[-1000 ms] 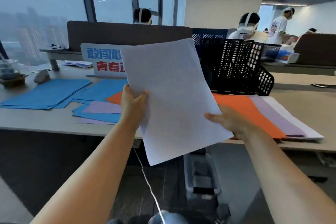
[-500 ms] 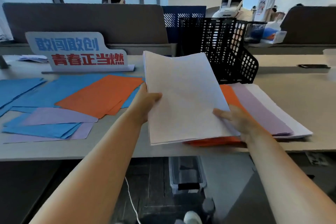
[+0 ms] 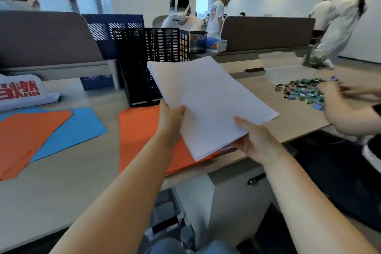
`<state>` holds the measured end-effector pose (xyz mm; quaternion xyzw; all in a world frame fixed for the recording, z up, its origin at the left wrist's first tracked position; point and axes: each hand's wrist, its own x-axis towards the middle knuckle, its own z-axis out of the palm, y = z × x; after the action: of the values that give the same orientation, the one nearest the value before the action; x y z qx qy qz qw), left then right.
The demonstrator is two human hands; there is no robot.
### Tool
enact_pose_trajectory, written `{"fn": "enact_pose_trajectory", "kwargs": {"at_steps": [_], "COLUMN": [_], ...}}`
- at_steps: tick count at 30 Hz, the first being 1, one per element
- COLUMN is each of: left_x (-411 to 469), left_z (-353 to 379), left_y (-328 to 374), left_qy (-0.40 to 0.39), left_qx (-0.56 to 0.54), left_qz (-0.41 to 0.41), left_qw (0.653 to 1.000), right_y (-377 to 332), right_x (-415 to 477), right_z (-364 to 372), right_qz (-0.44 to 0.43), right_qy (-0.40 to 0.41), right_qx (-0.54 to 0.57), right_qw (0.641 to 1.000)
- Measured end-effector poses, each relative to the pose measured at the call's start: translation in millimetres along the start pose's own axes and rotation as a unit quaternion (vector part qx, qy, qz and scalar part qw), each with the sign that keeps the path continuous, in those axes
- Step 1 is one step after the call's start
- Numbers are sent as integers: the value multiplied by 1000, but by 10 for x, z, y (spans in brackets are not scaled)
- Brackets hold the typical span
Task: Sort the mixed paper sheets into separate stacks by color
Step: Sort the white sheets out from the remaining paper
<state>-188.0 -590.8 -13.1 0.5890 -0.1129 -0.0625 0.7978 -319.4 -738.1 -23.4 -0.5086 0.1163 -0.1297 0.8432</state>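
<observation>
Roughly mid-sort, I'd say: white paper stack (image 3: 208,105) mid-frame, near edges pinched by left grip (image 3: 171,121) and right grip (image 3: 255,142), not yet on the beige surface (image 3: 72,181); orange paper sheets (image 3: 140,130) below it, blue paper sheets (image 3: 82,128) lower left overlapped, unsorted.

Two bare forearms reach up from the bottom of the frame toward its centre. The left hand (image 3: 172,123) pinches the white paper stack (image 3: 208,97) at its left edge, thumb on top. The right hand (image 3: 256,143) grips its near corner, thumb on top.
</observation>
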Motion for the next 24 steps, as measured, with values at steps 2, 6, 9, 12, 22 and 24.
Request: {"fn": "enact_pose_trajectory", "kwargs": {"at_steps": [2, 6, 9, 12, 22, 24], "left_x": [31, 54, 40, -18, -62, -66], "left_z": [177, 384, 473, 519, 242, 181], "left_y": [-67, -179, -241, -249, -293, -299], "left_qy": [-25, -102, -128, -142, -251, -286], "left_qx": [4, 56, 67, 82, 437, 426], "left_qz": [6, 18, 36, 40, -28, -44], "left_qw": [1000, 993, 989, 986, 863, 857], "right_y": [-52, -151, -149, -74, 217, 188], "right_x": [-49, -64, -65, -94, -49, -24], "right_z": [-70, -288, -363, -411, -549, -538], "right_qz": [-3, 19, 69, 117, 69, 51], "right_qy": [73, 149, 189, 225, 256, 256], "right_qx": [7, 20, 59, 88, 66, 104], "right_qw": [997, 988, 978, 963, 962, 960]}}
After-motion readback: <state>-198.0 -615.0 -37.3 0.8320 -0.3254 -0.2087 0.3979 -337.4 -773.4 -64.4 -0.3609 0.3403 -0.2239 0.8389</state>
